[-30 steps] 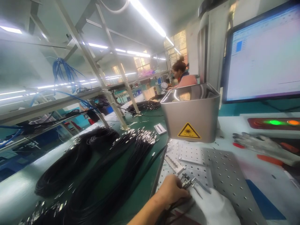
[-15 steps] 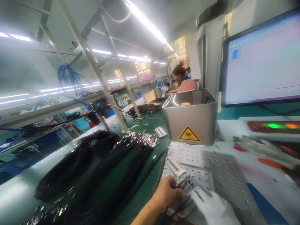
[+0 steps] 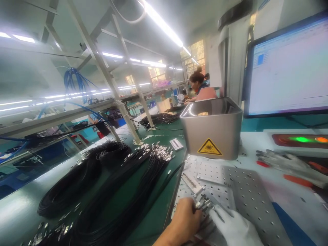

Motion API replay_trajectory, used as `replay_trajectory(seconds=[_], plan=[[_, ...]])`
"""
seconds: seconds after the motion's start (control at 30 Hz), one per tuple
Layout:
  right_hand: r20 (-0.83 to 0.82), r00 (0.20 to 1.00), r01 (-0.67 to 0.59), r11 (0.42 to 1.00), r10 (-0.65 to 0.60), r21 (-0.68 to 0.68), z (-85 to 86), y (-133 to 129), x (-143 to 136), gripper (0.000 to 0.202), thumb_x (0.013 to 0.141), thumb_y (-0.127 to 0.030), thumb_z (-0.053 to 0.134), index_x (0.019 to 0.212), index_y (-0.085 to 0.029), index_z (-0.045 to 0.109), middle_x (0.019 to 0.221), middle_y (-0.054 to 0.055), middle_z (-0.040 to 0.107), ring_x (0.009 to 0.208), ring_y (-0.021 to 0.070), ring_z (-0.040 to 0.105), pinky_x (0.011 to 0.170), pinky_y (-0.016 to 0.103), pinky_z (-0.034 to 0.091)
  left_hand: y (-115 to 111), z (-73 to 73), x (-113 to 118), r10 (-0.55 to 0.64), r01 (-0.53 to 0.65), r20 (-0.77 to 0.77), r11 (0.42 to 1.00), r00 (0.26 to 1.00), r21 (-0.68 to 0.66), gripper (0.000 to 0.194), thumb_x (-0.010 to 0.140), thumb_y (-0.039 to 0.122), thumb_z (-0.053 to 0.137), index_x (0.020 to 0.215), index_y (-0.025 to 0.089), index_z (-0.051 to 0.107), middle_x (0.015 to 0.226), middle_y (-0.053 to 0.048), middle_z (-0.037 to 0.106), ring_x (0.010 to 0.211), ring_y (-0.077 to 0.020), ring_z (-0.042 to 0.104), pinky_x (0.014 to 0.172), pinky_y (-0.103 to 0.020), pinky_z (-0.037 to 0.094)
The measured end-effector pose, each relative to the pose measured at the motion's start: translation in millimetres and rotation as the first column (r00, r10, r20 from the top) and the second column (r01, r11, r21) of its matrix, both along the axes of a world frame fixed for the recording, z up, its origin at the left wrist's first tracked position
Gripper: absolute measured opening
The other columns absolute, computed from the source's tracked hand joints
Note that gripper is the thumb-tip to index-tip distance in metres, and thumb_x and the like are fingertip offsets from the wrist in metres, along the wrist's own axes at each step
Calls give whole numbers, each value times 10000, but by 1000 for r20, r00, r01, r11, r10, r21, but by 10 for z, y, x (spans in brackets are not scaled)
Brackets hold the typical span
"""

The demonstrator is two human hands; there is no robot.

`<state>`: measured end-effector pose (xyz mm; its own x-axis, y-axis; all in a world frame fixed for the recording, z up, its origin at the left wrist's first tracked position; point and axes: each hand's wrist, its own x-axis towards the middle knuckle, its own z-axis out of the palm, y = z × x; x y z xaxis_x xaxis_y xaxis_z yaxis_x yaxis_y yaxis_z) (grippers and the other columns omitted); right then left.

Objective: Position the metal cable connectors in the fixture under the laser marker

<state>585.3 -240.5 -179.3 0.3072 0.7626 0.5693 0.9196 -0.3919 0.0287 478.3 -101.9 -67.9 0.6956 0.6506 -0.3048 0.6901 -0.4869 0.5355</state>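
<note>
Since the earlier frame the bare left hand (image 3: 185, 218) has slid a little lower and to the right, closing up against the gloved right hand (image 3: 232, 227), and the view has shifted slightly. Both hands are meeting at the bottom centre of the frame over a cluster of small metal connectors (image 3: 204, 202) on the ends of thin black cables (image 3: 205, 223). The left hand's fingers are curling onto the cable ends just behind the connectors; the right hand, in a white glove, is touching them from the right, though whether it is pinching them cannot be told (its fingertips are blurred).

The connectors are looking light, hard and small, probably easy to bend or drop, so holding by the cable just behind each tip seems safest; the cables themselves seem limp and springy.

They are lying on a perforated metal plate (image 3: 246, 191), beside a small fixture strip (image 3: 192, 182). Above, at centre right, a silver laser head (image 3: 211, 128) with a yellow warning label is hanging. Large black cable bundles (image 3: 107, 184) are filling the lower left; a monitor (image 3: 289, 65) is glowing at upper right.
</note>
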Motion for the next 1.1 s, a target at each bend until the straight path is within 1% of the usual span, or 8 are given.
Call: replay_trajectory(seconds=[0.3,0.4,0.47,0.57,0.73,0.9,1.0,1.1], plan=[[17,1000,-9,998,10,-57,-83,10,24,525,743,-17,610,1118,-374,698,1249,-94,657,872,205,660,567,278,546,23,-125,7,39,-40,-15,999,999,-12,204,766,169,569,659,213,401,762,12,477,796,-172,456,702,-316,296],[-34,999,-8,975,0,-224,-4,79,25,686,645,17,615,1193,-391,672,1269,-94,645,930,227,657,633,301,574,53,-166,0,61,-61,3,997,998,-45,225,738,180,592,631,211,395,702,32,438,755,-159,437,664,-311,280],[-44,998,30,921,-51,-389,110,140,16,833,558,51,601,1238,-428,641,1258,-79,654,875,231,658,611,302,569,67,-189,5,67,-67,10,996,998,-56,239,711,179,602,608,209,389,670,40,414,737,-154,436,645,-309,274],[-117,989,21,871,-90,-491,264,213,13,850,560,48,602,1245,-455,624,1141,-34,692,787,217,648,547,256,506,48,-218,27,68,-68,-2,996,998,-58,246,682,167,604,579,209,385,638,41,398,708,-150,434,629,-310,267],[-170,984,-25,885,-61,-464,297,222,42,670,647,8,592,1164,-411,668,1150,-8,685,810,204,651,564,238,483,1,-225,40,73,-73,23,997,997,14,208,672,112,586,598,204,414,643,37,395,690,-148,382,651,-322,246],[-186,977,26,925,-104,-378,327,169,-13,634,731,-49,570,1200,-466,659,1215,0,670,899,237,665,664,316,566,188,-288,-15,112,-75,156,972,981,-223,235,726,241,643,586,197,460,588,53,393,636,-129,406,600,-282,273],[-180,977,39,932,-111,-360,376,160,-57,648,705,-34,574,1190,-452,674,1228,1,668,904,249,666,694,342,582,284,-387,-23,157,-97,229,962,961,-254,142,732,245,646,679,197,523,630,52,468,662,-137,462,610,-265,309],[-181,976,52,936,-121,-349,374,175,-64,610,731,-45,566,1172,-449,686,1223,-1,673,915,257,668,701,359,589,284,-432,4,201,-139,233,956,952,-257,160,691,224,684,707,201,527,657,51,495,683,-141,475,607,-259,311]])
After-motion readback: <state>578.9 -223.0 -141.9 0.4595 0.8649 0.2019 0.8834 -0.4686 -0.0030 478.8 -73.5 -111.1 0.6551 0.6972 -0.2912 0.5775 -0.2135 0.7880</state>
